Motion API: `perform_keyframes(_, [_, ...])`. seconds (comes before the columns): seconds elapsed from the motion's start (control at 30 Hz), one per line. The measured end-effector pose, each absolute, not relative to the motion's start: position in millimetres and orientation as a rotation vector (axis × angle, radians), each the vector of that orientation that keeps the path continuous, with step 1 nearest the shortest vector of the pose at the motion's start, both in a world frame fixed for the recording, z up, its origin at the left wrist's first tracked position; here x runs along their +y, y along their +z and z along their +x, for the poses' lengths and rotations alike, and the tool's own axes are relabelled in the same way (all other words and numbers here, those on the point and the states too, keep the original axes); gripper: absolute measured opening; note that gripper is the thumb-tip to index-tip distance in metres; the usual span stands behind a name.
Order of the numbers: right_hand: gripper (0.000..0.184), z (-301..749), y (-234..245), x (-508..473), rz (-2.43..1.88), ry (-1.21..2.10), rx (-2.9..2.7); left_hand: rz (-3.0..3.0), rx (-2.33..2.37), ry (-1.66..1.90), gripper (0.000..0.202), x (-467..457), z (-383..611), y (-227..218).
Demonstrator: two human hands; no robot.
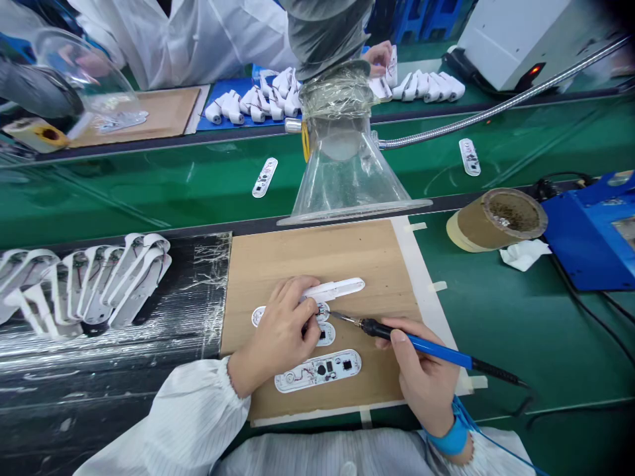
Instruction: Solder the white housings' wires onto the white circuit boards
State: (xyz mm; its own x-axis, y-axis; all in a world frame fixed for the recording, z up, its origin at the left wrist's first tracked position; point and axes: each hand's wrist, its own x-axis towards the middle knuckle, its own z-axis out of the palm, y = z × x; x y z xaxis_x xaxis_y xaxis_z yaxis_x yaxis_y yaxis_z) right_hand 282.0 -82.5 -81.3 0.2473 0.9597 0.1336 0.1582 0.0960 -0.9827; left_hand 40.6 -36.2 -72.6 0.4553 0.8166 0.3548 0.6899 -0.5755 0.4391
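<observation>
My right hand (421,363) holds a blue-handled soldering iron (426,348) like a pen, its tip pointing left at the end of a white circuit board (323,312). Closed over that board is my left hand (285,330), with thumb and fingertips pinched close to the iron's tip; the fingers hide most of the board. Just behind them lies a slim white plastic housing (342,289), partly under the left fingers. A second white board (326,334) shows from beneath the left hand. Nearer me, a long rounded board (318,371) lies flat on the cardboard mat (381,264).
White housings with wires (119,277) lie in a row at the left. A clear fume hood (350,175) hangs over the mat's far edge. To the right stand a brown pot (496,221) and a blue soldering station (595,231). Another person's hand (380,56) works across the belt (208,185).
</observation>
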Motion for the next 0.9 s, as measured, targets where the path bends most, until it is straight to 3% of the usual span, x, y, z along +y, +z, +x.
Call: perform_keyframes(0.9, [0.011,280.4,-82.0,-81.9,-1.316,0.879,-1.189,2.501,1.322,0.793,0.018,-37.1,41.5,-75.3])
